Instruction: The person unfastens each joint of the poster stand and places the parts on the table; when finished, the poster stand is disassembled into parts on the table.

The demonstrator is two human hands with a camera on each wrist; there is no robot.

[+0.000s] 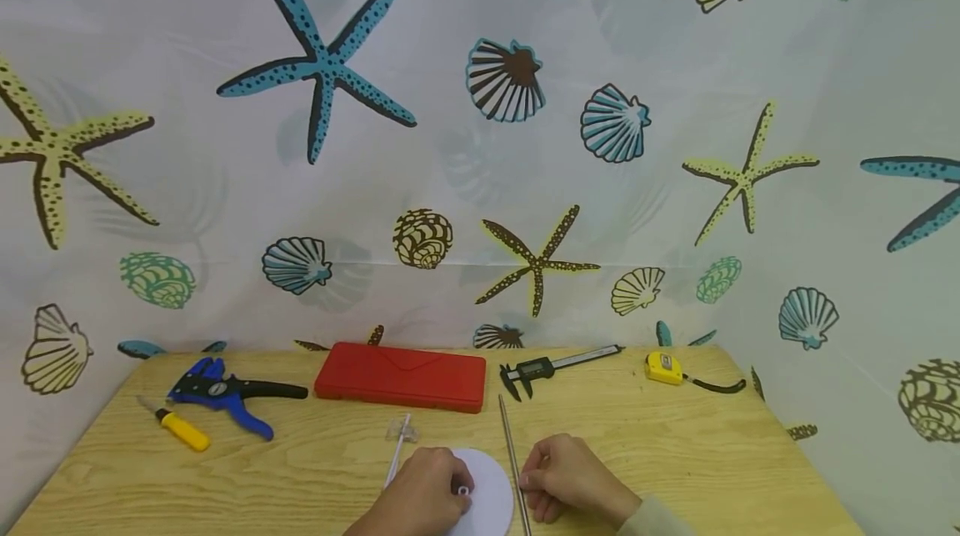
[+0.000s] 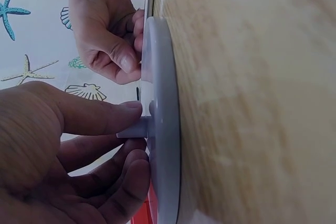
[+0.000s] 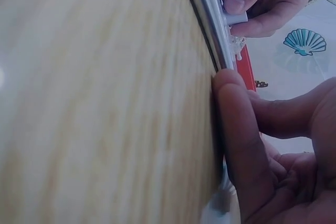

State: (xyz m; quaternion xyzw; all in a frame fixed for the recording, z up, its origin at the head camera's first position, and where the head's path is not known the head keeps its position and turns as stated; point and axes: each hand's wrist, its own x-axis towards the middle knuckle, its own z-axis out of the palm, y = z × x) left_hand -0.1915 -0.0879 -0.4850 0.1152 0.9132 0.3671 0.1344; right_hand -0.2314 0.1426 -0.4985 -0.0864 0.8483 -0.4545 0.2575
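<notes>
A round white disc (image 1: 491, 493) lies flat on the wooden table before me. From its middle rises a short hollow white stem (image 2: 135, 129), pinched between the thumb and fingers of my left hand (image 1: 422, 493). Just right of the disc, a long thin metal rod (image 1: 509, 436) lies on the table, pointing away from me. My right hand (image 1: 566, 476) holds the rod near its closer part with thumb and fingertips. Left of the disc, a thin white stick (image 1: 394, 459) rests with a small clear plastic piece (image 1: 408, 431) at its far end, partly behind my left hand.
A red case (image 1: 401, 378) sits at the back middle, with a digital caliper (image 1: 536, 368) to its right. Blue-handled wire strippers (image 1: 225, 390) and a yellow-handled knife (image 1: 183, 429) lie at left. A yellow tape measure (image 1: 663, 368) is at back right. Patterned curtain surrounds the table (image 1: 675, 436).
</notes>
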